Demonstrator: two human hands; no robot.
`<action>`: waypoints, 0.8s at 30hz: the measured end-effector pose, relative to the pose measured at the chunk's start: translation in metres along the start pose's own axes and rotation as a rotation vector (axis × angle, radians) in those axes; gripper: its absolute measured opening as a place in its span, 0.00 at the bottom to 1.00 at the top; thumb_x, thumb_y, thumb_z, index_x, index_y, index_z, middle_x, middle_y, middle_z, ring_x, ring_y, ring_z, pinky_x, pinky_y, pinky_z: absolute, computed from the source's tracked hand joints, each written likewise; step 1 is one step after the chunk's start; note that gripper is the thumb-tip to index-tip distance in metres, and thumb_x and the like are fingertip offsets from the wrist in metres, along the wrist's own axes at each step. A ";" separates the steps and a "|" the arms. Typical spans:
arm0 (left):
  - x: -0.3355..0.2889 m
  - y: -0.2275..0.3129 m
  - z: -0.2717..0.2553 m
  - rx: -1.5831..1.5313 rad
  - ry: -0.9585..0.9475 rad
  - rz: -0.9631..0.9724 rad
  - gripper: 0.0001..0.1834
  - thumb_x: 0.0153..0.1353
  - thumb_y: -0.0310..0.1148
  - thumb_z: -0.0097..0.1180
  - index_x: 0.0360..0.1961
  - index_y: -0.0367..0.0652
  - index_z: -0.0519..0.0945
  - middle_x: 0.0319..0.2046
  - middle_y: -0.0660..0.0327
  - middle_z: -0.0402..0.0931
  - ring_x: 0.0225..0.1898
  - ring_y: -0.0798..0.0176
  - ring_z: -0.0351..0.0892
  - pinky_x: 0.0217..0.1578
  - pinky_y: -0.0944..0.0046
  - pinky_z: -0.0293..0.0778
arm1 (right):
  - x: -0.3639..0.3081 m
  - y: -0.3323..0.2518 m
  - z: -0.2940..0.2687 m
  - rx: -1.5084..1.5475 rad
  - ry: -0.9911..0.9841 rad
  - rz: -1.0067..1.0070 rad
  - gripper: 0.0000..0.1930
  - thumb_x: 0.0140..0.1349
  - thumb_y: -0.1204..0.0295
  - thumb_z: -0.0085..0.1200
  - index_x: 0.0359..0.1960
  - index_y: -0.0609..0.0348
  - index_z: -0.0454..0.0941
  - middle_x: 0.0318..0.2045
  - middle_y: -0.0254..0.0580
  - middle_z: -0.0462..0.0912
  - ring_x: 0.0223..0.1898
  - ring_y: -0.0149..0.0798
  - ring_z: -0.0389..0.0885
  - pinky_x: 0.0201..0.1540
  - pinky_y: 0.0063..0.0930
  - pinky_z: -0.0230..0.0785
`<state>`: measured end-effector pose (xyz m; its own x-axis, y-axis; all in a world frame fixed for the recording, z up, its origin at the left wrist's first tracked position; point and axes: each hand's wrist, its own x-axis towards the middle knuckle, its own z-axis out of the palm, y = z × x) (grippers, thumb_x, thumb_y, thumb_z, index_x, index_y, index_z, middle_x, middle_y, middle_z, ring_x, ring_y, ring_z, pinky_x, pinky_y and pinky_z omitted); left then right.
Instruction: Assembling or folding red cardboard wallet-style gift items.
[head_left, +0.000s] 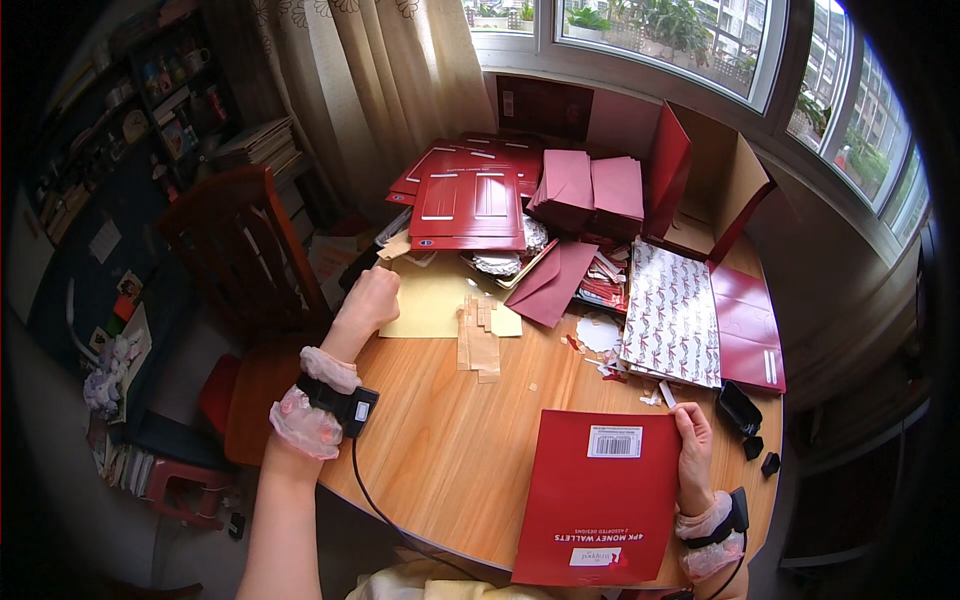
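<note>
My right hand (693,450) grips the right edge of a flat red printed card (605,500), thumb on its face. The card has a white barcode label and overhangs the table's near edge. Farther off, my left hand (368,300) is closed, its fingertips at a small tan paper strip (396,246) beside a stack of red cards (467,205). A yellow sheet (415,312) lies next to that hand. Several overlapping brown paper strips (478,350) rest partly on the sheet and partly on the wooden table (440,430).
Pink envelopes (590,190) are stacked at the back, with another envelope (555,285) nearer. An open red box (705,190) stands by the window. Patterned sheets (672,315), paper scraps (600,340) and black cases (740,408) lie at right. A wooden chair (240,250) stands left.
</note>
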<state>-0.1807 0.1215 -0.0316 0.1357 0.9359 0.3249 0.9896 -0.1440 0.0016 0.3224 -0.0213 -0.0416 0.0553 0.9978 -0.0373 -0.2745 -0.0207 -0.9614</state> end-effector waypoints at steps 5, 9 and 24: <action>0.003 0.008 -0.006 -0.227 -0.004 -0.043 0.06 0.47 0.23 0.53 0.23 0.34 0.83 0.27 0.43 0.80 0.33 0.42 0.82 0.39 0.50 0.79 | 0.000 0.001 -0.007 -0.022 0.023 -0.014 0.06 0.71 0.68 0.49 0.36 0.56 0.73 0.27 0.26 0.76 0.25 0.16 0.72 0.27 0.10 0.66; -0.008 -0.005 -0.019 -0.281 0.000 -0.124 0.06 0.48 0.25 0.55 0.24 0.34 0.83 0.27 0.44 0.80 0.33 0.44 0.83 0.38 0.52 0.79 | 0.001 0.001 -0.002 -0.001 -0.007 -0.009 0.06 0.71 0.69 0.49 0.37 0.56 0.73 0.27 0.26 0.76 0.25 0.16 0.72 0.27 0.10 0.66; -0.020 0.006 -0.039 -0.998 -0.203 -0.287 0.06 0.59 0.24 0.57 0.30 0.31 0.80 0.26 0.57 0.82 0.31 0.67 0.85 0.34 0.69 0.80 | 0.001 -0.003 0.005 -0.018 0.000 0.006 0.06 0.72 0.69 0.48 0.37 0.56 0.73 0.26 0.25 0.75 0.25 0.16 0.71 0.27 0.09 0.64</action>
<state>-0.1798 0.0895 -0.0011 0.0000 0.9997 0.0249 0.5106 -0.0214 0.8596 0.3181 -0.0203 -0.0369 0.0540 0.9976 -0.0430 -0.2570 -0.0277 -0.9660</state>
